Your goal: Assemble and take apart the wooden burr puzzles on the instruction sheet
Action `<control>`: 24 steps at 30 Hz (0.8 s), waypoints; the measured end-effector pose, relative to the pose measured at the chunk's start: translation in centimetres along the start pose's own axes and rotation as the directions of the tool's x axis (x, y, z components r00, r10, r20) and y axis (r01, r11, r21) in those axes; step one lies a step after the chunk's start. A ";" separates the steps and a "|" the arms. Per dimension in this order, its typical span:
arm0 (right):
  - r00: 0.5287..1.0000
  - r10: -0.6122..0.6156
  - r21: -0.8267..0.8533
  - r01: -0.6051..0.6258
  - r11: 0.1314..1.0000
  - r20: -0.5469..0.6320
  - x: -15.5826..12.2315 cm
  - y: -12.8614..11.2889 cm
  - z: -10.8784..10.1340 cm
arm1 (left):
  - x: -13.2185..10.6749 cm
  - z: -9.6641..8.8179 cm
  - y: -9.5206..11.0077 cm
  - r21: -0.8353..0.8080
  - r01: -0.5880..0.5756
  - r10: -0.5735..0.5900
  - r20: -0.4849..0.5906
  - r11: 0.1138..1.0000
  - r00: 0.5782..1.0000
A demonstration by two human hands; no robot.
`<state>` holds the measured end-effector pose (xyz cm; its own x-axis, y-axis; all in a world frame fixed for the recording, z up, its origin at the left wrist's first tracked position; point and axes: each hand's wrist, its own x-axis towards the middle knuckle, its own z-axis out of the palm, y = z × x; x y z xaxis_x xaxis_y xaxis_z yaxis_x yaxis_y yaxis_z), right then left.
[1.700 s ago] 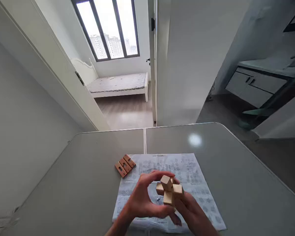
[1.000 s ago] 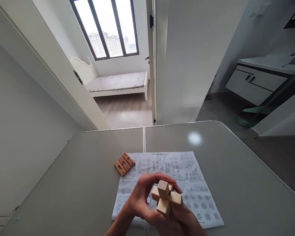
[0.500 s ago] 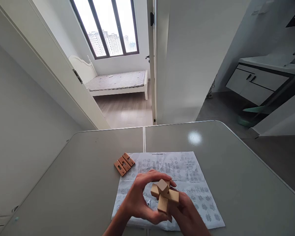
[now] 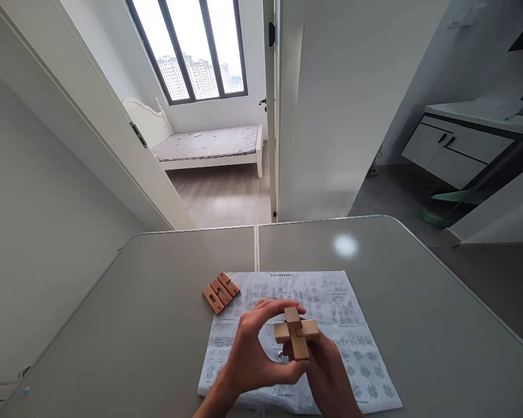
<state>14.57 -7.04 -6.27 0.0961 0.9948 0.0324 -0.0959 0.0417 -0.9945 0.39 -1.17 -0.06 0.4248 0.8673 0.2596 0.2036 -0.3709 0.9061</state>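
Observation:
A light wooden burr puzzle (image 4: 297,332), made of interlocking blocks in a cross shape, is held between both hands above a printed sheet. The thumb and fingers of my left hand (image 4: 261,348) curve around its left side, with the thumb at the lower end and fingertips at the upper end. My right hand (image 4: 329,363) grips it from the right and below; part of that hand is hidden behind the blocks. Under the hands lies the sheet of puzzle diagrams (image 4: 361,342). Near its upper left corner sit several reddish-brown wooden pieces (image 4: 221,293) side by side.
A grey table (image 4: 157,313) with a pale seam and edge trim carries everything. Beyond it, a doorway opens on a room with a bed (image 4: 213,144) and a window (image 4: 192,52). A white washbasin cabinet (image 4: 457,145) stands at the right.
The burr puzzle has been turned in the hands and raised slightly, so its blocks show a different angle. The left hand has shifted a little to the right with it.

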 end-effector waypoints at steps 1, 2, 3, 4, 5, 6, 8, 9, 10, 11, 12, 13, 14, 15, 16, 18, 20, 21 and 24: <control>1.000 -0.004 -0.013 0.003 1.000 -0.011 0.0 0.2 0.0 | -0.1 0.1 0.0 -0.004 0.016 -0.016 -0.021 1.000 1.000; 1.000 -0.010 -0.025 0.009 1.000 -0.025 0.1 0.4 0.0 | -0.2 0.2 0.0 -0.006 0.033 -0.034 -0.041 0.999 0.999; 0.999 -0.017 -0.032 0.016 0.999 -0.037 0.2 0.6 0.0 | -0.3 0.3 0.0 -0.004 0.048 -0.049 -0.057 0.999 0.997; 0.999 -0.021 -0.030 0.020 0.999 -0.044 0.2 0.8 0.0 | -0.4 0.4 0.0 -0.002 0.059 -0.059 -0.065 0.998 0.996; 0.999 -0.020 -0.017 0.019 1.000 -0.047 0.3 1.0 0.0 | -0.5 0.5 -0.1 0.000 0.065 -0.065 -0.068 0.998 0.996; 0.999 -0.011 0.003 0.011 1.000 -0.044 0.3 1.1 0.0 | -0.7 0.5 -0.2 0.000 0.067 -0.067 -0.065 0.998 0.996; 0.999 0.022 0.051 -0.021 0.998 -0.027 0.2 1.2 0.0 | -0.8 0.5 -0.3 -0.007 0.072 -0.072 -0.049 0.997 0.996; 0.999 0.042 0.073 -0.041 0.996 -0.017 0.1 1.2 0.0 | -0.9 0.4 -0.4 -0.016 0.077 -0.077 -0.039 0.997 0.996; 0.998 0.064 0.092 -0.063 0.994 -0.010 0.0 1.1 -0.1 | -0.9 0.4 -0.5 -0.028 0.084 -0.085 -0.030 0.996 0.996; 0.996 0.086 0.111 -0.085 0.990 -0.003 -0.1 1.0 -0.1 | -0.9 0.3 -0.6 -0.042 0.092 -0.093 -0.022 0.995 0.995; 0.994 0.105 0.127 -0.104 0.986 0.001 -0.1 0.9 -0.1 | -1.0 0.3 -0.7 -0.058 0.101 -0.102 -0.016 0.993 0.995; 0.993 0.120 0.141 -0.119 0.983 0.001 -0.2 0.8 -0.1 | -1.0 0.2 -0.8 -0.075 0.109 -0.110 -0.012 0.991 0.994; 0.991 0.131 0.150 -0.130 0.980 0.002 -0.2 0.7 -0.1 | -1.0 0.2 -0.9 -0.091 0.118 -0.119 -0.009 0.989 0.993; 0.991 0.137 0.151 -0.136 0.979 0.004 -0.2 0.5 -0.1 | -1.0 0.1 -0.9 -0.106 0.127 -0.128 -0.008 0.986 0.992; 0.991 0.136 0.148 -0.136 0.980 0.010 -0.1 0.4 -0.1 | -1.0 0.1 -1.0 -0.119 0.136 -0.138 -0.007 0.984 0.990; 0.992 0.126 0.130 -0.128 0.983 0.026 0.0 0.2 0.0 | -1.0 0.0 -1.1 -0.147 0.155 -0.157 -0.006 0.977 0.988; 0.993 0.114 0.109 -0.117 0.987 0.034 0.1 0.1 0.2 | -1.0 0.1 -1.2 -0.180 0.180 -0.185 -0.009 0.967 0.983; 0.994 0.105 0.095 -0.108 0.990 0.029 0.2 0.2 0.3 | -1.1 0.1 -1.3 -0.203 0.200 -0.207 -0.013 0.959 0.978; 0.996 0.058 0.007 -0.057 0.998 -0.064 0.2 0.9 0.8 | -1.2 0.7 -1.8 -0.349 0.281 -0.317 -0.047 0.894 0.947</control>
<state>13.68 -6.69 -7.06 0.1534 0.9877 -0.0314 -0.1077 -0.0149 -0.9941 0.14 -1.81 -2.26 0.2965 0.9547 -0.0252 -0.0065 0.0284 0.9996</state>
